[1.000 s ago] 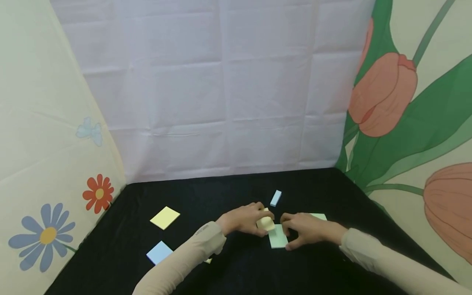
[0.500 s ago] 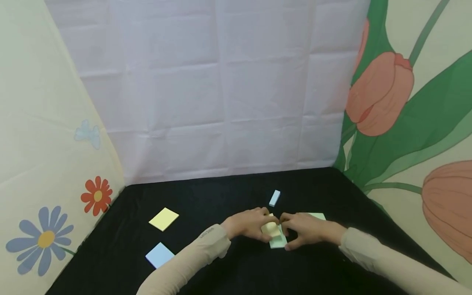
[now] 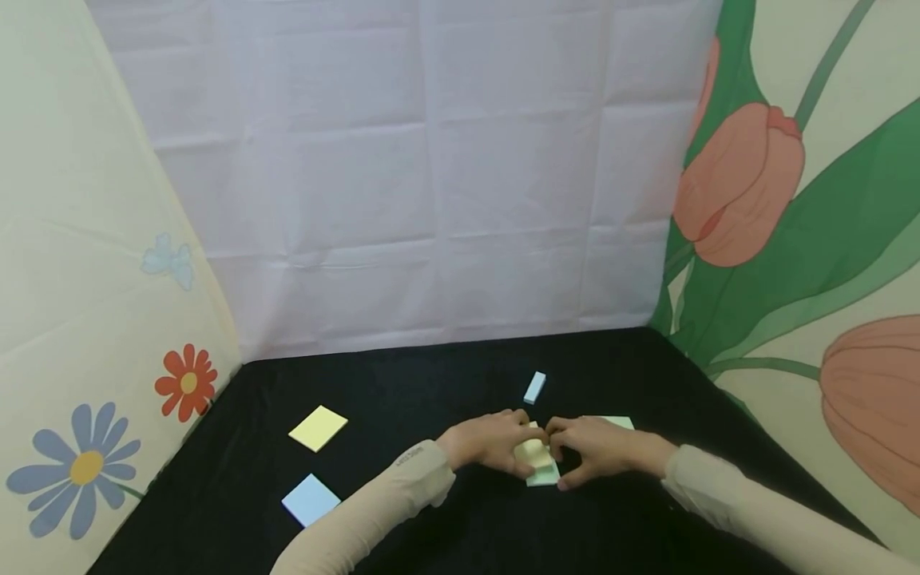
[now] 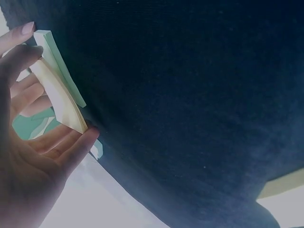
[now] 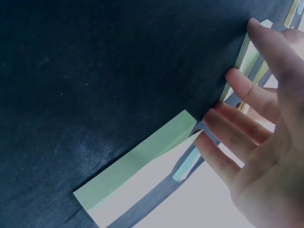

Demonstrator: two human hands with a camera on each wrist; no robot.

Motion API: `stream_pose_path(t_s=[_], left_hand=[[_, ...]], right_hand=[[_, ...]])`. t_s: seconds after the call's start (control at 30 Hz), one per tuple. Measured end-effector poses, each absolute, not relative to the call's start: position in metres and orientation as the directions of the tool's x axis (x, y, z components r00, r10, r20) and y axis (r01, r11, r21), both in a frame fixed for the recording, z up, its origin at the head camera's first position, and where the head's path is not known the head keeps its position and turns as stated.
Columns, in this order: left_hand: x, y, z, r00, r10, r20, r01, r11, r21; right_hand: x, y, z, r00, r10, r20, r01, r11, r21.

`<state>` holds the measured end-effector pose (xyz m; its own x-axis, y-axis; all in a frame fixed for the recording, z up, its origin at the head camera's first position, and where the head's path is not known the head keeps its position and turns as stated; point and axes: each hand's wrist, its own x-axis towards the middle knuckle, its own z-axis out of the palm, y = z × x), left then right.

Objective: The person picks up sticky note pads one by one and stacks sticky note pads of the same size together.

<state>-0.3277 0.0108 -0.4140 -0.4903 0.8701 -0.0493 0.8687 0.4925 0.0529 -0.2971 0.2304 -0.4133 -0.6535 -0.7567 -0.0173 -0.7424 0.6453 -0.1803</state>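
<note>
My left hand holds a pale yellow sticky note pad between thumb and fingers. In the left wrist view this yellow pad looks bowed and sits just above a light green sticky note pad. The near end of that green pad shows below the yellow one in the head view. My right hand grips the green pad's right edge, with thumb and index fingertip set apart along it. Both hands' fingertips nearly meet; the contact between the pads is partly hidden.
A second green pad lies behind the right hand, larger in the right wrist view. Beyond the hands is a narrow light blue pad. A yellow square pad and a blue one lie left on the black cloth.
My left hand has moved right and slightly nearer, bringing the yellow pad over most of the green one. My right hand has stayed at the green pad's edge.
</note>
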Motion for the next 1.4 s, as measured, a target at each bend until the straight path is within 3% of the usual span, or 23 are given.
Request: stream_pose_path(t_s=[0.3, 0.57, 1.4], left_hand=[[-0.327, 0.016, -0.415, -0.461, 0.886, -0.050, 0.887, 0.460, -0.025], [-0.326, 0.021, -0.417, -0.468, 0.881, -0.065, 0.884, 0.468, -0.024], [-0.323, 0.024, -0.418, -0.437, 0.895, -0.092, 0.899, 0.436, -0.029]], right_hand=[[-0.295, 0.233, -0.414, -0.604, -0.795, 0.053, -0.789, 0.588, -0.175], [-0.295, 0.234, -0.416, -0.587, -0.806, 0.076, -0.804, 0.569, -0.173], [-0.294, 0.234, -0.414, -0.602, -0.796, 0.065, -0.794, 0.587, -0.160]])
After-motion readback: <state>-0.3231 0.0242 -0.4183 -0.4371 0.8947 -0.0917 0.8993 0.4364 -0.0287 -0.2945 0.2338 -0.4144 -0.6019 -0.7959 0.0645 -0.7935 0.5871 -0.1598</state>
